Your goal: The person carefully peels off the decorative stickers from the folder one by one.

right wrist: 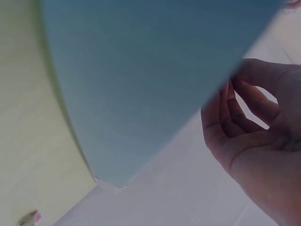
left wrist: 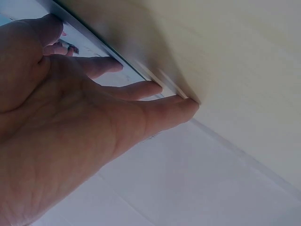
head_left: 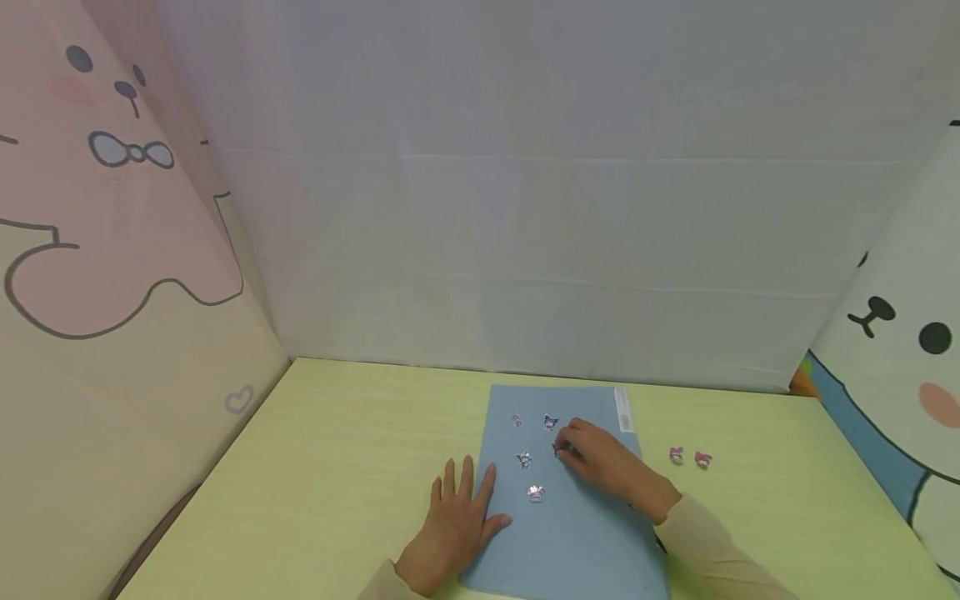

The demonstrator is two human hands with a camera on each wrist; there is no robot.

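A blue rectangular board [head_left: 570,550] lies on the table, with small cartoon-figure pieces on it. My right hand [head_left: 603,458] is over its right half, fingers curled, pinching a small dark figure piece [head_left: 557,450] at the board's surface; the fingers hide most of that piece. Close by are a purple-and-dark figure [head_left: 551,422], a small pink one [head_left: 517,421], a white-and-dark one [head_left: 523,459] and a pink-and-white one [head_left: 536,493]. My left hand [head_left: 453,525] rests with spread, straight fingers at the board's left edge, its thumb on the board.
Two pink figure pieces [head_left: 677,455] [head_left: 702,460] lie on the yellow-green table [head_left: 360,467], right of the board. A white barcode label [head_left: 624,410] marks the board's far right corner. Dark bits show partly beneath my right forearm. Cloth walls [head_left: 525,250] enclose the back and sides.
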